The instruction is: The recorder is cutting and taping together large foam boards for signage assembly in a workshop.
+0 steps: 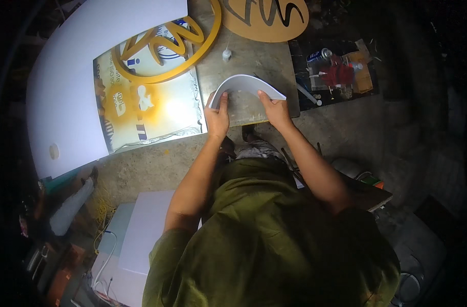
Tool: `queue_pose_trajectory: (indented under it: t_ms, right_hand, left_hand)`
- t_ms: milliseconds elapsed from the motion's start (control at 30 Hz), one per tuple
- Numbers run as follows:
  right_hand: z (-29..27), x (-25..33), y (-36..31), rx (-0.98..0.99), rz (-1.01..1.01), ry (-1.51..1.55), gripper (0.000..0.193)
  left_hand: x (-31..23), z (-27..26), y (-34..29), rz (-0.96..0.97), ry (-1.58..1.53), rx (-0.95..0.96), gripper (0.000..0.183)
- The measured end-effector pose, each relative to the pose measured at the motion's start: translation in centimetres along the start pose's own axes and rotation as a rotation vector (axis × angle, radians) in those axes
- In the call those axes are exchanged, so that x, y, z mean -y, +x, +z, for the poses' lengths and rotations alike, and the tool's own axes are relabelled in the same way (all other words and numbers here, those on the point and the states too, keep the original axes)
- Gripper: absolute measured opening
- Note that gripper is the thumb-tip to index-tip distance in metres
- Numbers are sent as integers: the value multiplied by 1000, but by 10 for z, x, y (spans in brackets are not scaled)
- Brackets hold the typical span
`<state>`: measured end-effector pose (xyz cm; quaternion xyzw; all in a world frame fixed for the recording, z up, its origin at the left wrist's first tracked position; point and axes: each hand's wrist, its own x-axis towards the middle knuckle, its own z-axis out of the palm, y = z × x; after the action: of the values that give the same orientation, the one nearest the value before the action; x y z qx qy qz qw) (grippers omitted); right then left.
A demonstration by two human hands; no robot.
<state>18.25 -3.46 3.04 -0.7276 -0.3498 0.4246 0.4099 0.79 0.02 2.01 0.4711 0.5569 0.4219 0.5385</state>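
Observation:
Between my two hands a thin white flexible sheet is bent into an arch above the front of the grey table. My left hand grips its left end, thumb on the inner face. At the other end, my right hand pinches the sheet, and a pointed corner sticks out past the fingers. Beyond the sheet stands a small white nozzle bottle. A golden-yellow ring sign with cut-out lettering lies to the left of it, over a printed sheet with yellow paint marks.
A large white panel covers the left side, with a tape roll on it. A tan round board lies at the back. On the right are a spray can and a red item. Pale panels stand lower left.

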Motion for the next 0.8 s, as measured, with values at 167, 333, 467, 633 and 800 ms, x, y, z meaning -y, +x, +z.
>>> queue_pose_trajectory:
  t_ms: [167, 333, 467, 633, 800]
  right_hand:
    - [3, -2, -5, 4, -56, 48, 29]
    - [6, -18, 2, -15, -52, 13, 31]
    - [8, -22, 2, -28, -73, 84, 31]
    - [7, -28, 6, -55, -71, -11, 30]
    - [5, -24, 5, -24, -125, 48, 29]
  left_hand:
    - [2, 2, -5, -13, -30, -52, 33]
    - [14, -2, 2, 3, 1, -9, 35]
    - [13, 1, -3, 2, -20, -48, 38]
    - [9, 2, -3, -39, -13, -30, 39]
    - [9, 5, -7, -16, -71, -48, 35]
